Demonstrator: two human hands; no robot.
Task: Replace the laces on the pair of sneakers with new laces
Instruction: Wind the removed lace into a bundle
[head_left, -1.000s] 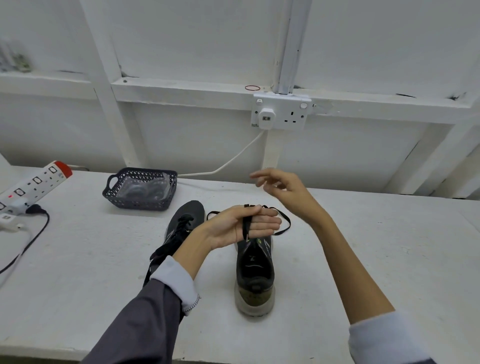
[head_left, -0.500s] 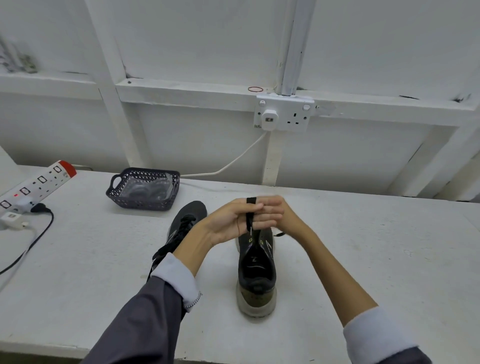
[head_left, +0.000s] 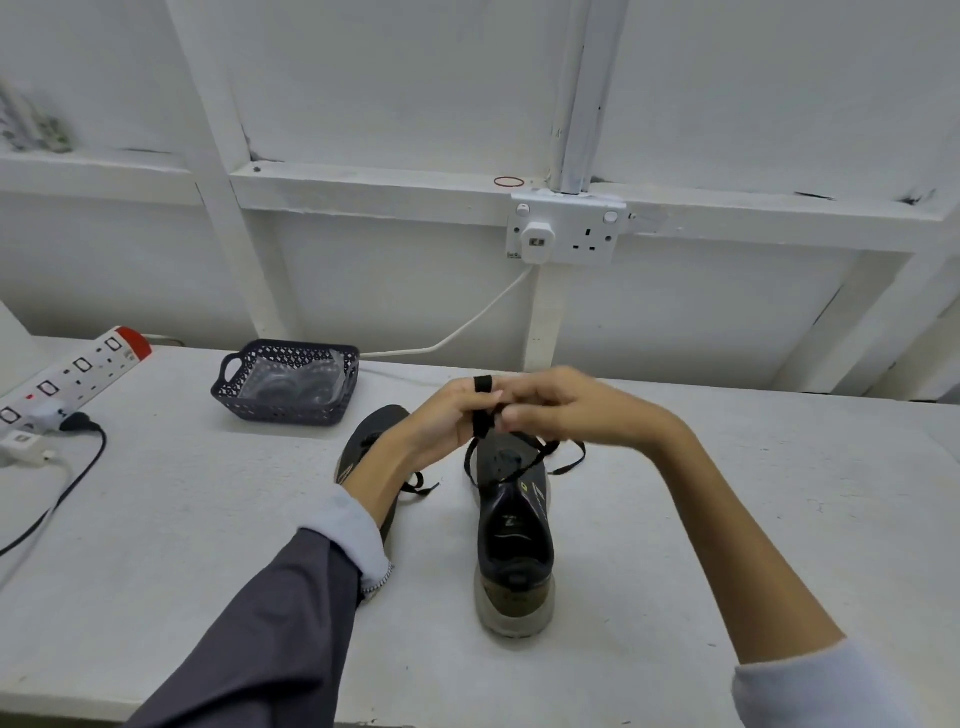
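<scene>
Head view, centre of the frame: both hands meet just above the toe end of the nearer sneaker (head_left: 514, 535). The left hand (head_left: 449, 418) has its fingers curled round a black lace (head_left: 483, 423), which stands as a short upright band against those fingers. The right hand (head_left: 571, 410) is curled too and appears to pinch the same lace just beside the left. It is slightly blurred, so the exact hold is hard to read. Loose loops of the lace hang from the hands and drape over the front of that sneaker.

The task looks to be at an early stage. This lace seems to be out of its sneaker and is being gathered into a bundle, though the eyelets are hidden under the hands and loops, so this cannot be confirmed. The other sneaker (head_left: 371, 431), left of centre and partly hidden behind the left forearm, has a dark lace end (head_left: 415, 486) lying beside it on the desk (head_left: 182, 545). How much of it is threaded cannot be told. Fitting new laces looks to remain for both. A dark basket (head_left: 291, 415) left of centre, further up the frame, holds clear packets whose contents cannot be made out.

The nearer sneaker stands upright on its sole. Its long axis runs up and down the frame, heel toward the bottom edge, toe toward the wall. The other sneaker runs roughly the same way, leaning slightly to the right at its toe.
</scene>
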